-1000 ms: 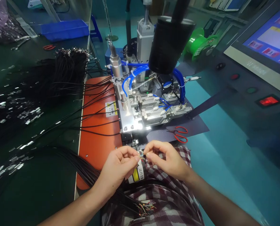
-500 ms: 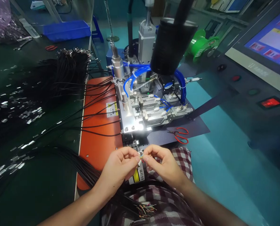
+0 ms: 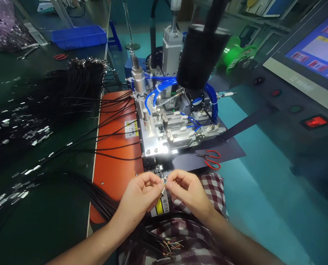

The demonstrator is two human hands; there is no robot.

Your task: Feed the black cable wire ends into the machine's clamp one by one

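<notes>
Fingertips of my left hand (image 3: 142, 197) and my right hand (image 3: 188, 189) meet in front of the machine, each in a pinch. Between them show thin coloured wires (image 3: 164, 184), mostly covered by the fingers. Below my wrists, a bundle of black cables (image 3: 150, 237) lies across my lap, its coloured wire ends (image 3: 171, 246) fanned out to the right. More of these black cables (image 3: 97, 193) run in from the left, over the orange plate (image 3: 117, 169). Just under the fingers is a white and yellow label (image 3: 160, 207).
Ahead stands a metal machine (image 3: 177, 125) with blue air hoses and a black nozzle (image 3: 201, 57) above it. Red-handled scissors (image 3: 212, 159) lie on its dark base. A control panel (image 3: 299, 84) rises at right. Heaped black cables (image 3: 78, 84) and a blue tray (image 3: 78, 36) occupy the left table.
The coloured wires between my fingertips show less now, and the fingertips have shifted very slightly. Both hands otherwise stay in the same place.
</notes>
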